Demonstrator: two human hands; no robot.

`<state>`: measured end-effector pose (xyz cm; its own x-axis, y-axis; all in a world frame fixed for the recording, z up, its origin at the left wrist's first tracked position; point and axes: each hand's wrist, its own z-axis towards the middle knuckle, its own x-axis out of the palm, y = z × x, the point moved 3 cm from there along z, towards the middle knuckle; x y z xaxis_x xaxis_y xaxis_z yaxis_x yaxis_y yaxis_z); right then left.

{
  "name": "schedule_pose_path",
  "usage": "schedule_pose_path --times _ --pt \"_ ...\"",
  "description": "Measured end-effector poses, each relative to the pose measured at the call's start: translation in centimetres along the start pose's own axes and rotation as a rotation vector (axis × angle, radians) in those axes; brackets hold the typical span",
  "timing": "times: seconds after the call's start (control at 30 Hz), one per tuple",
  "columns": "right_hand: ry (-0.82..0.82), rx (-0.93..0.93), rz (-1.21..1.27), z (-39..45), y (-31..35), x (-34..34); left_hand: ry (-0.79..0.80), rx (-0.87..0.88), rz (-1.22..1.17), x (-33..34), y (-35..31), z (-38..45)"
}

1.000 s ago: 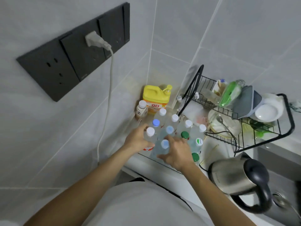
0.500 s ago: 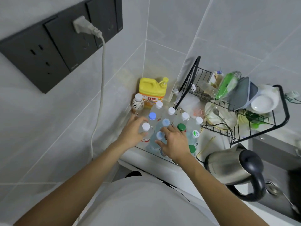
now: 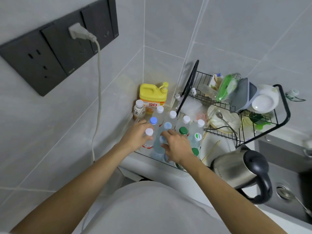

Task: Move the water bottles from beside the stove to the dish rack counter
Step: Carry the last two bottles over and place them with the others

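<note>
The water bottles (image 3: 170,127), clear plastic with white, blue and green caps, stand clustered mid-frame on the worktop (image 3: 214,146) beside the dish rack (image 3: 236,105). They are light, slick and squashy, so best held mid-body. The left hand (image 3: 135,137) wraps a white-capped bottle; the right hand (image 3: 177,146) seems clamped on another, fingers partly hidden.

We see clear bottles (image 3: 168,132) with white, blue and green caps, a yellow detergent jug (image 3: 152,97), a black wire rack (image 3: 236,122), black sockets (image 3: 55,53) on grey tiles (image 3: 228,27).
</note>
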<state>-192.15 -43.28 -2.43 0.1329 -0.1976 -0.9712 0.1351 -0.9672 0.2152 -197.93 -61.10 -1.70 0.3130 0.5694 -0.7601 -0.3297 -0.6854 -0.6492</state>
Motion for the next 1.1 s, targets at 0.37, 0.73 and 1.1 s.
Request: schedule_pose_path --times 0.37,0.73,1.1 --pt "0.023 -0.024 0.042 1.3 -0.1 -0.4 0.063 -0.037 -0.028 0.3 0.7 0.2" --pt "-0.003 -0.009 0.073 1.4 -0.4 -0.3 0.059 -0.001 0.006 0.2 1.0 0.6" --pt "-0.037 0.012 0.102 1.4 -0.6 -0.2 0.073 -0.016 0.010 0.4 1.2 0.9"
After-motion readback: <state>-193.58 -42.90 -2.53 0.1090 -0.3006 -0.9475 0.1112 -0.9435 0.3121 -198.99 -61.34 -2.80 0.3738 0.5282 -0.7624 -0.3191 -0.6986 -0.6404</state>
